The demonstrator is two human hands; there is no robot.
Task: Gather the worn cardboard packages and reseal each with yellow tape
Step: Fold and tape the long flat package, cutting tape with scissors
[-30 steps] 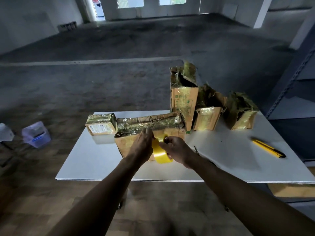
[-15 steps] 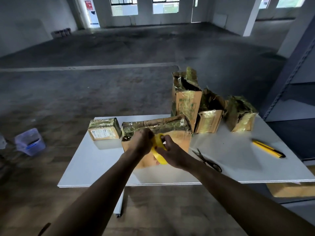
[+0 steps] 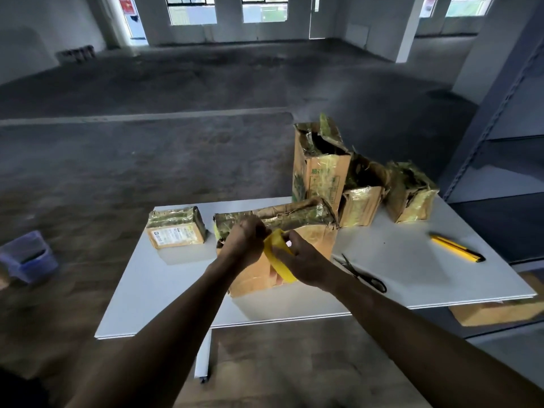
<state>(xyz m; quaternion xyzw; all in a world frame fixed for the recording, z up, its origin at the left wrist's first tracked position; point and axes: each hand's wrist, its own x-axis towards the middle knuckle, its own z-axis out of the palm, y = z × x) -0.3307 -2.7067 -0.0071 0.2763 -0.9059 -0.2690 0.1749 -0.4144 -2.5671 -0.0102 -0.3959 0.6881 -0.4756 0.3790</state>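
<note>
Status: gathering judged complete, resealing judged barely begun. Five worn cardboard packages lie on the white surface (image 3: 412,275): a small labelled package (image 3: 176,231) at left; a long package (image 3: 294,216) at centre near; a tall package (image 3: 321,172) behind it, top torn open; a middle package (image 3: 360,206) and an end package (image 3: 412,195) to the right, both with ragged tops. All show crinkled, dull old wrapping; no fresh yellow strip is visible on any, so all five appear left to do. Tools unused: scissors (image 3: 363,275) near right of the long package; yellow utility knife (image 3: 454,250) further right. Grip, right hand (image 3: 306,263): fingers curled round the yellow tape roll (image 3: 278,254), held upright in front of the long package. Grip, left hand (image 3: 244,245): closed, fingertips pinched at the roll's upper left edge, likely working the loose end free; the end itself cannot be made out. The roll's contact with the package cannot be told.
</note>
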